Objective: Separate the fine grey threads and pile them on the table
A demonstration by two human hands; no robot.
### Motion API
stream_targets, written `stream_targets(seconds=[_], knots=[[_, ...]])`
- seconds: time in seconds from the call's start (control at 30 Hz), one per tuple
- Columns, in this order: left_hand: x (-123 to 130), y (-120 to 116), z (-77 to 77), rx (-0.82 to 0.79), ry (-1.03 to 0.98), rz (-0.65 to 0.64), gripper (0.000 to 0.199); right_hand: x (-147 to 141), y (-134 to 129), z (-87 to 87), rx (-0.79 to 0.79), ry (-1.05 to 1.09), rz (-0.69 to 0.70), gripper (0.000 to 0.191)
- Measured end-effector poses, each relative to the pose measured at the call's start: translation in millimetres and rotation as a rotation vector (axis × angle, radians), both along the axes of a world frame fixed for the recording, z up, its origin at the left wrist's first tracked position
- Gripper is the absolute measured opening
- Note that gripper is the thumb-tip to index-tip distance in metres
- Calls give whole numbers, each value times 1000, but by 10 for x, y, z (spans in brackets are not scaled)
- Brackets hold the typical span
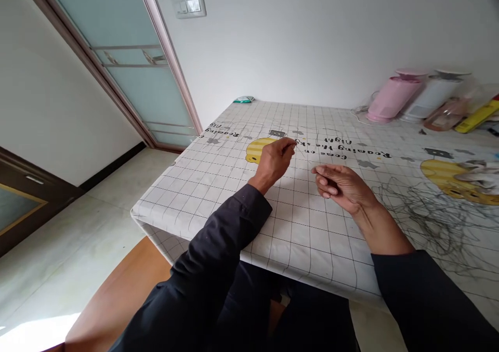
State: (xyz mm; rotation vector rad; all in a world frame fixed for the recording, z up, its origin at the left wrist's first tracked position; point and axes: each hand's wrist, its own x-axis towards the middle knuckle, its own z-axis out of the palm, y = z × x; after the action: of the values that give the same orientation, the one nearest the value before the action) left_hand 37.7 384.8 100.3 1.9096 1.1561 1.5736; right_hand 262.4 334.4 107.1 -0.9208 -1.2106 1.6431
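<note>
My left hand (276, 158) is closed in a pinch above the checked tablecloth (218, 185), over the printed yellow figure. What its fingertips grip is too thin to make out. To its right, my right hand (340, 184) is also closed, with thumb and index finger pressed together and the other fingers curled. Anything between those fingertips is too small to name. The two hands are apart, their fingertips facing each other. A loose tangle of thin dark threads (432, 219) lies on the cloth right of my right wrist.
Along the wall at the back right stand a pink cylindrical device (395, 98), a white one (434, 96) and a yellow box (477, 115). A small green and white item (244, 100) lies at the far left corner. A wooden seat (117, 289) is below left.
</note>
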Motion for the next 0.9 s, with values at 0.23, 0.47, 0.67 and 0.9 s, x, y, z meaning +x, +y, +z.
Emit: stream_targets(seconds=[0.23,0.47,0.67,0.9], knots=[[-174,111,-41,201,372,-89,23,140,38,20,4,-234,61,36],[-213,55,-2,114,345,-89,22,116,38,-22,141,-308,8,43],[-200,-23,63,-119,249,-107,10,131,67,-71,211,-242,-94,38],[-242,43,12,-142,310,-116,21,85,48,-67,230,-335,-111,39]])
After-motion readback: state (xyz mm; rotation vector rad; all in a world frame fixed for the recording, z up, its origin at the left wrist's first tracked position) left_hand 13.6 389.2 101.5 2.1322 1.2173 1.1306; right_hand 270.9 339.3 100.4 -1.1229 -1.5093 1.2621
